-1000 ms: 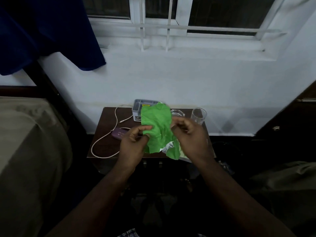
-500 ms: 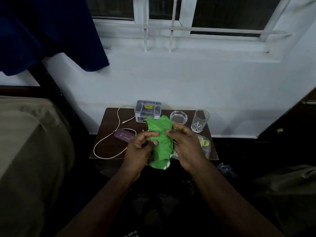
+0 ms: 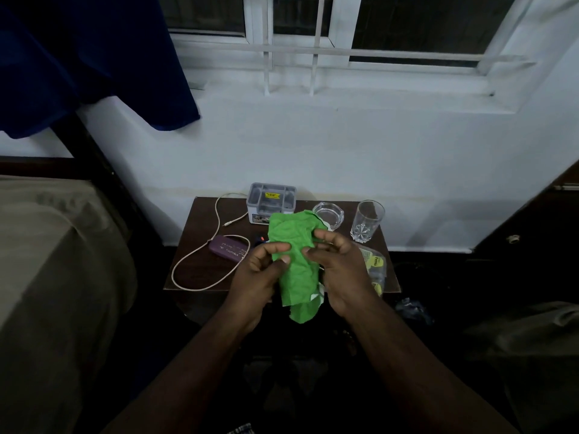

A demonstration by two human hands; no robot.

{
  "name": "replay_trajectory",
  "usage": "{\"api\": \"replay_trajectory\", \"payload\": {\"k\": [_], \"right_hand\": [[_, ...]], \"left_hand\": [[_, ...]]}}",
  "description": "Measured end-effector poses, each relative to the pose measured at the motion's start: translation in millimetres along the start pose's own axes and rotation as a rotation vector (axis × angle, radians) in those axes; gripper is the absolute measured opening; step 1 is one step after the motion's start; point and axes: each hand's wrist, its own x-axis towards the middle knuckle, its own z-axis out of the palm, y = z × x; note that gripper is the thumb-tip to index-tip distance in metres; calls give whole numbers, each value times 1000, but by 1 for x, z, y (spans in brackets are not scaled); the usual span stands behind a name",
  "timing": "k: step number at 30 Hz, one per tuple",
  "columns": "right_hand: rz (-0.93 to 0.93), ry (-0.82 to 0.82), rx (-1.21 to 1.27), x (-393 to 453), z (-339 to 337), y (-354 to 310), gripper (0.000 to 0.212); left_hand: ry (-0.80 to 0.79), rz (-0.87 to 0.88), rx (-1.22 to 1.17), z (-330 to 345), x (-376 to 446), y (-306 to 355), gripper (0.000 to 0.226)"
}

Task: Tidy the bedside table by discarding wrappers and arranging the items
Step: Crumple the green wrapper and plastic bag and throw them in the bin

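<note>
A crumpled green wrapper (image 3: 294, 264) hangs upright over the front of the dark wooden bedside table (image 3: 200, 267). My left hand (image 3: 258, 274) pinches its left edge and my right hand (image 3: 343, 270) pinches its right edge. On the table lie a purple case (image 3: 230, 247), a white cable (image 3: 200, 261), a grey plastic box (image 3: 272, 200) at the back, a glass ashtray (image 3: 329, 214) and a drinking glass (image 3: 366, 220). A clear packet with yellow print (image 3: 376, 266) shows partly behind my right hand.
A bed with a tan cover (image 3: 47, 261) stands to the left. A blue curtain (image 3: 78, 57) hangs above it. A white wall and barred window (image 3: 313, 51) are behind the table. Dark furniture (image 3: 532, 245) stands at the right, and a crumpled bag (image 3: 413, 310) lies on the floor.
The wrapper has been squeezed narrower between both hands and lowered toward the table's front edge. The box, ashtray and glass it covered now show.
</note>
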Motion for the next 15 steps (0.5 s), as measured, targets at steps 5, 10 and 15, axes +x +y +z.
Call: {"api": "replay_trajectory", "payload": {"k": [5, 10, 15], "right_hand": [[-167, 3, -272, 2, -5, 0, 47], [-40, -209, -115, -7, 1, -3, 28], [59, -245, -20, -11, 3, 0, 21]], "left_hand": [[13, -28, -7, -2, 4, 5, 25], [-94, 1, 25, 1, 0, 6, 25], [-125, 53, 132, 1, 0, 3, 24]]}}
